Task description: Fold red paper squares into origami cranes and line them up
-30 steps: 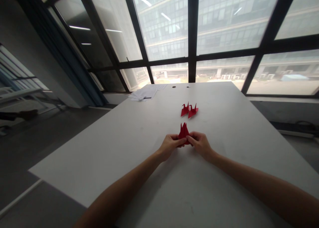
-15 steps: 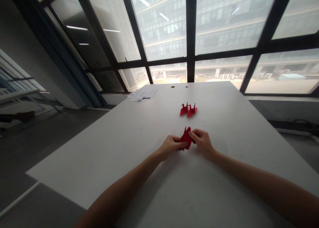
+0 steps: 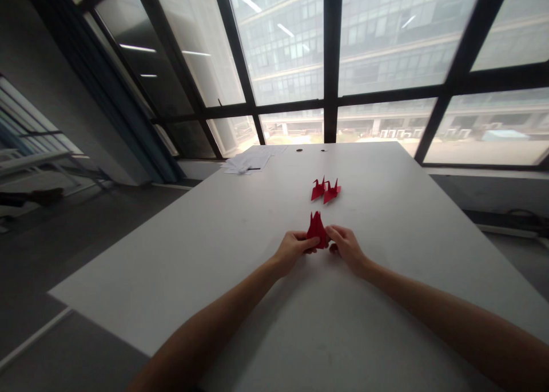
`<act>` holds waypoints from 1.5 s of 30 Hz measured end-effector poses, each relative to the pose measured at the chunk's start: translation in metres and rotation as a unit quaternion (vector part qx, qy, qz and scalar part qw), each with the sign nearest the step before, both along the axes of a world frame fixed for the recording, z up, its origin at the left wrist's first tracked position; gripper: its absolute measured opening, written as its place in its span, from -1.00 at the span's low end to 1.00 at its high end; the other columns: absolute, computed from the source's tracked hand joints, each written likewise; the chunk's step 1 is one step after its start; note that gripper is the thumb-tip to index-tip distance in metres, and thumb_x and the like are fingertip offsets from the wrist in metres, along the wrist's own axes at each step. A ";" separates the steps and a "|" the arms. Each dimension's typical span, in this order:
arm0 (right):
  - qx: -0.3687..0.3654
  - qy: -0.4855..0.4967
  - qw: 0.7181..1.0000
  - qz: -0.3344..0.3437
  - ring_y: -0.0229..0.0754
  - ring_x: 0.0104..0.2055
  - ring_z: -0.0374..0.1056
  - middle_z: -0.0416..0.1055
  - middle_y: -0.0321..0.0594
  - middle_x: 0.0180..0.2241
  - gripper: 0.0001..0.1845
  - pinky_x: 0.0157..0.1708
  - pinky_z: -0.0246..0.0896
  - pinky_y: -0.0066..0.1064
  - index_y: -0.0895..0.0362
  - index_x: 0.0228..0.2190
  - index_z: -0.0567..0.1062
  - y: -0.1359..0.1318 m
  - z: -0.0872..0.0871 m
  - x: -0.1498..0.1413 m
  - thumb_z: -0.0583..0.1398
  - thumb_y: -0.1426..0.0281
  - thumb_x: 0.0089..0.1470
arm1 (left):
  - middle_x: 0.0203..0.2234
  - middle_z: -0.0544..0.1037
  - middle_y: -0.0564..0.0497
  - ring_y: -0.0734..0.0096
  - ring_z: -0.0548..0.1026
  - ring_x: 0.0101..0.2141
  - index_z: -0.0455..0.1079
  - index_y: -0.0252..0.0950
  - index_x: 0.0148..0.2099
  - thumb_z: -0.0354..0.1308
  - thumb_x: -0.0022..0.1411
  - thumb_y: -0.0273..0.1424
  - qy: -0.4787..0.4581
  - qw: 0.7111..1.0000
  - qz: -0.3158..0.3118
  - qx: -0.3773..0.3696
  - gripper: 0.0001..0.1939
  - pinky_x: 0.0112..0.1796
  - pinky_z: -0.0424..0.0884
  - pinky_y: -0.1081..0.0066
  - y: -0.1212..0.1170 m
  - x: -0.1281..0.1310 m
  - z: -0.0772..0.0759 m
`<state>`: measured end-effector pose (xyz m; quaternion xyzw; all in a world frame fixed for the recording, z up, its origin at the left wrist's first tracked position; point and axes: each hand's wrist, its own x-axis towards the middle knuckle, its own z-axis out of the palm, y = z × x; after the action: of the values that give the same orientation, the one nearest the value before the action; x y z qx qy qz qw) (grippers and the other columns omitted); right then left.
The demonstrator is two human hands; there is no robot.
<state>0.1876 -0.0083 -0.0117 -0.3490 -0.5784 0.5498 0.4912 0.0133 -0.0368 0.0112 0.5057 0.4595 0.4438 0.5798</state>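
Observation:
A folded piece of red paper (image 3: 316, 227) stands pointed-end up on the white table (image 3: 240, 255), pinched from both sides. My left hand (image 3: 294, 248) grips its lower left edge with curled fingers. My right hand (image 3: 346, 245) pinches its lower right edge. A little farther away on the table stand two finished red paper cranes (image 3: 325, 190) side by side, clear of both hands.
A stack of white paper sheets (image 3: 251, 159) lies at the table's far left corner. Two small dark round things (image 3: 299, 150) sit near the far edge. Large windows with black frames rise behind the table. The floor drops away at left.
The red paper was tilted to the right half a second ago and now stands upright again. Both hands shifted slightly around its base.

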 end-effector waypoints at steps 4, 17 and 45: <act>0.012 -0.021 1.000 0.002 -0.31 -0.60 0.16 0.36 -0.31 -0.61 -0.65 -0.61 0.00 -0.46 0.18 -0.49 0.51 -0.001 -0.002 -0.001 0.31 0.12 0.00 | -0.38 0.62 -0.15 0.44 0.43 -0.44 0.62 -0.41 -0.24 0.43 0.01 -0.16 -0.016 1.000 0.027 0.004 -0.60 -0.35 0.28 0.44 0.002 0.001 -0.004; 0.019 -0.036 0.999 -0.013 -0.31 -0.61 0.11 0.28 -0.35 -0.66 -0.65 -0.61 -0.06 -0.45 0.17 -0.53 0.46 0.001 -0.003 -0.001 0.26 0.13 0.03 | -0.48 0.58 -0.09 0.46 0.42 -0.47 0.60 -0.44 -0.32 0.48 -0.05 -0.16 -0.035 0.998 0.051 0.003 -0.59 -0.37 0.27 0.44 0.004 0.001 -0.009; 0.013 -0.056 0.998 -0.031 -0.30 -0.60 0.17 0.35 -0.32 -0.65 -0.62 -0.58 0.01 -0.45 0.19 -0.54 0.52 0.002 -0.002 -0.001 0.29 0.10 0.01 | -0.47 0.61 -0.09 0.41 0.49 -0.48 0.57 -0.43 -0.34 0.41 0.03 -0.11 -0.030 0.994 0.103 0.031 -0.58 -0.37 0.37 0.41 0.007 0.001 -0.012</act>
<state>0.1870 -0.0060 -0.0141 -0.3906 -0.6009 0.5060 0.4799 0.0142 -0.0298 -0.0011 0.4599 0.4777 0.5300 0.5286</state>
